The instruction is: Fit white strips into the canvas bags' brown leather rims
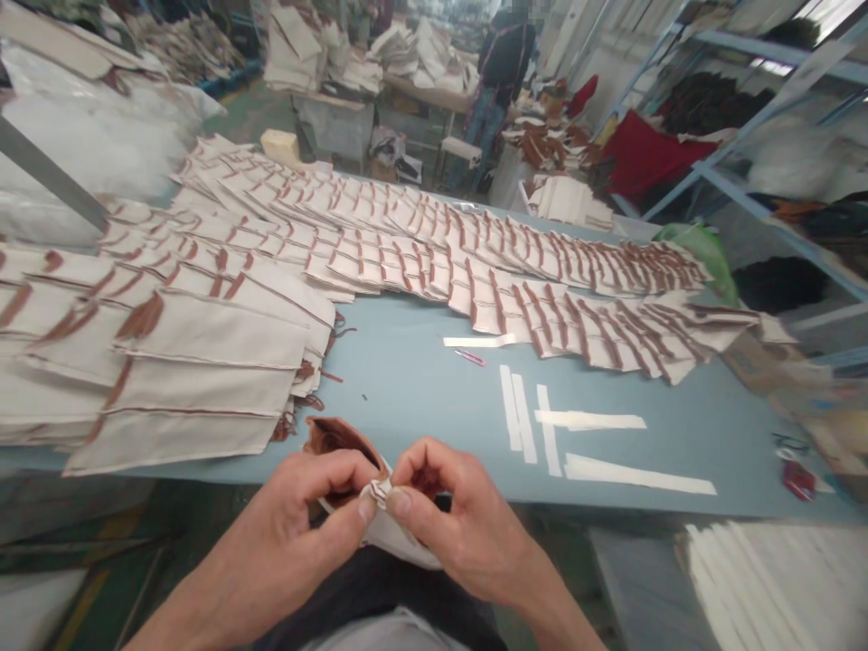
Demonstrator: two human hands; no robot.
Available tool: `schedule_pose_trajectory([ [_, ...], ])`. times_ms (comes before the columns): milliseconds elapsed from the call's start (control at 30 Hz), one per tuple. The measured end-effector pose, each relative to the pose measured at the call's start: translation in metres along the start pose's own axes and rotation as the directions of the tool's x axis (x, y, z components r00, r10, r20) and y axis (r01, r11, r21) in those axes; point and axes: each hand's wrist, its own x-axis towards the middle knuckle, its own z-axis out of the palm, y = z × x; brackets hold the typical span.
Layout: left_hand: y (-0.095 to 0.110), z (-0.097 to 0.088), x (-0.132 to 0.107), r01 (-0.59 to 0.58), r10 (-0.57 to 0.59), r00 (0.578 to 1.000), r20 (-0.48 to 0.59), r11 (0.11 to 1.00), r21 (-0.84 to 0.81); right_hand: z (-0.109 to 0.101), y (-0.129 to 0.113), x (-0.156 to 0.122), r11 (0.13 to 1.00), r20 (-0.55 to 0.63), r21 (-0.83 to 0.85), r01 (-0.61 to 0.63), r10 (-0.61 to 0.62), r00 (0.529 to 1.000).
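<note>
My left hand (308,515) and my right hand (451,515) meet close to my body, just below the front edge of the blue table (420,398). Both pinch a small cream fabric pouch with brown lining and cord (380,495); thumbs and forefingers press on its bunched cream edge. A brown part of the pouch sticks up behind my left fingers. Most of the pouch is hidden by my hands.
Long overlapping rows of cream pouches with brown cords (434,253) cover the table's left and far side. White paper strips (589,443) and a small pink clip (469,356) lie on the bare part. Red scissors (797,475) lie at the right edge. A person (502,81) stands far back.
</note>
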Motion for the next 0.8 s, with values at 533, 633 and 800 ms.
schedule_pose_trajectory([
  [533,0.005,-0.007,-0.012,-0.087,0.073,0.995,-0.069,0.968,-0.234,-0.006,-0.037,-0.001,0.947,0.068,-0.253,0.197,-0.185,0.980],
  [633,0.005,-0.004,-0.017,-0.081,0.063,0.995,-0.082,0.968,-0.238,-0.004,-0.037,-0.004,0.931,0.073,-0.283,0.230,-0.219,0.973],
  [800,0.007,0.000,-0.021,-0.087,0.057,0.991,-0.120,0.961,-0.263,-0.001,-0.034,-0.006,0.935,0.075,-0.259,0.243,-0.231,0.970],
])
